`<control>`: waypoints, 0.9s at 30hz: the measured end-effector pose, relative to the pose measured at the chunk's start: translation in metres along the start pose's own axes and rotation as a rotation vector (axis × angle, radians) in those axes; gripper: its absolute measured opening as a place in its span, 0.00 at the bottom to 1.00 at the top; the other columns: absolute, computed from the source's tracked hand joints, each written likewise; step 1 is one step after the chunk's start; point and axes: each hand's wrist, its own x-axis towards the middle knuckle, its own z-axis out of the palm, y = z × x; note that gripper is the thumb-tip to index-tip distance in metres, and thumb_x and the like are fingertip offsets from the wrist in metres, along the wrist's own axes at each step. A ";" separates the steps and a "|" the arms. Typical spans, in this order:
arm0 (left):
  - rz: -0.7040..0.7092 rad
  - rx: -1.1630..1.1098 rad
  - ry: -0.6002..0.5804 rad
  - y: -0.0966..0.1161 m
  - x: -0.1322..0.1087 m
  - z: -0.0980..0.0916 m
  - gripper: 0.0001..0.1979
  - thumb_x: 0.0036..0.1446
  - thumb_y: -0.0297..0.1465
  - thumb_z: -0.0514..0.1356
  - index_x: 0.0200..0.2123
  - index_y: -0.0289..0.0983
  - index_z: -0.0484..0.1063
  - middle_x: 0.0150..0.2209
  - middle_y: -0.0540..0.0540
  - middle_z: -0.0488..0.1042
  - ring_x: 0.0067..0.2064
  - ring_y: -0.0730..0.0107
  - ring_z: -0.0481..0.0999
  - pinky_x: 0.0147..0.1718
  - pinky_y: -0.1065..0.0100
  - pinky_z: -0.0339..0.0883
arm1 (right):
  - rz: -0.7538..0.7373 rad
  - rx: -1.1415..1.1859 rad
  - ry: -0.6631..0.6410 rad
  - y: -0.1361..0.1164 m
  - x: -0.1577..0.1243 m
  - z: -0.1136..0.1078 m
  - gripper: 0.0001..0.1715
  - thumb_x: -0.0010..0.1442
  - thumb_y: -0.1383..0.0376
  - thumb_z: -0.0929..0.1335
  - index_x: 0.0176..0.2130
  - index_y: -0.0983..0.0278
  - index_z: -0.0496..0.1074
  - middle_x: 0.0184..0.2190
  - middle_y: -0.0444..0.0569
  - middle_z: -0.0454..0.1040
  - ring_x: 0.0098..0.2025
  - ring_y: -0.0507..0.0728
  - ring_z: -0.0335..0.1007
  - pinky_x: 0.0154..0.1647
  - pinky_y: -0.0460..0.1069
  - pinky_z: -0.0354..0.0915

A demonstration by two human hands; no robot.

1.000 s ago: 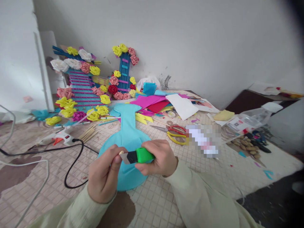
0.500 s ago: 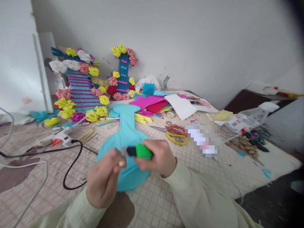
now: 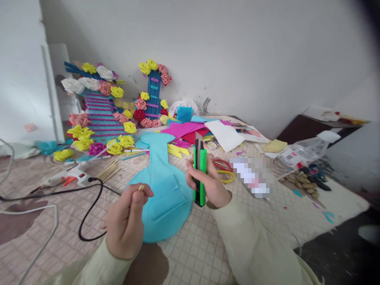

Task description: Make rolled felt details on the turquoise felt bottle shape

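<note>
My right hand is closed around a green utility knife, held upright with the blade pointing up. My left hand is closed in a fist on a thin wooden stick; only the stick's tip shows above my thumb. Both hands hover over a light blue guitar-shaped foam piece lying flat on the checked floor mat. The two hands are apart, the knife clear of the stick.
A white glue gun with a black cord lies to the left beside a bundle of wooden sticks. Scissors, coloured paper sheets and flower-covered stands lie behind. A plastic bottle lies right.
The knife left the stick tip: my right hand swung it from lying sideways to upright and moved right. My left hand drew back slightly with the stick.
</note>
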 end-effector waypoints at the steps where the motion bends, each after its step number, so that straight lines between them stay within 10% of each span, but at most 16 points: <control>1: -0.028 -0.053 -0.032 -0.002 0.000 0.002 0.14 0.61 0.35 0.44 0.26 0.39 0.63 0.23 0.52 0.62 0.24 0.72 0.61 0.22 0.70 0.54 | 0.021 0.097 -0.016 0.000 0.001 0.001 0.11 0.53 0.68 0.64 0.38 0.58 0.58 0.30 0.40 0.60 0.20 0.46 0.58 0.20 0.44 0.53; 11: -0.477 -0.578 -0.642 0.000 -0.013 0.030 0.20 0.48 0.31 0.61 0.27 0.41 0.46 0.37 0.51 0.62 0.31 0.74 0.71 0.28 0.68 0.65 | 0.012 0.480 0.014 0.011 -0.002 0.016 0.16 0.45 0.76 0.62 0.35 0.61 0.61 0.31 0.41 0.62 0.27 0.48 0.61 0.29 0.46 0.59; 15: -0.534 -0.659 -0.580 0.003 -0.011 0.029 0.22 0.48 0.29 0.62 0.25 0.40 0.45 0.32 0.56 0.64 0.28 0.77 0.73 0.28 0.70 0.66 | 0.042 0.388 0.084 0.016 -0.001 0.018 0.14 0.49 0.71 0.63 0.38 0.62 0.60 0.31 0.44 0.67 0.29 0.50 0.65 0.31 0.46 0.63; 20: -0.507 -0.662 -0.496 -0.002 -0.005 0.027 0.22 0.47 0.28 0.63 0.24 0.40 0.46 0.24 0.57 0.66 0.26 0.74 0.74 0.27 0.70 0.68 | 0.233 0.341 -0.069 0.028 -0.004 0.020 0.17 0.58 0.53 0.59 0.44 0.59 0.56 0.28 0.43 0.68 0.18 0.51 0.64 0.08 0.43 0.58; 27: -0.508 -0.685 -0.468 -0.012 -0.005 0.032 0.22 0.45 0.27 0.64 0.22 0.40 0.46 0.23 0.56 0.68 0.25 0.72 0.74 0.27 0.67 0.70 | 0.233 0.229 -0.098 0.034 -0.011 0.022 0.20 0.56 0.59 0.63 0.48 0.56 0.53 0.33 0.43 0.67 0.14 0.45 0.57 0.07 0.40 0.54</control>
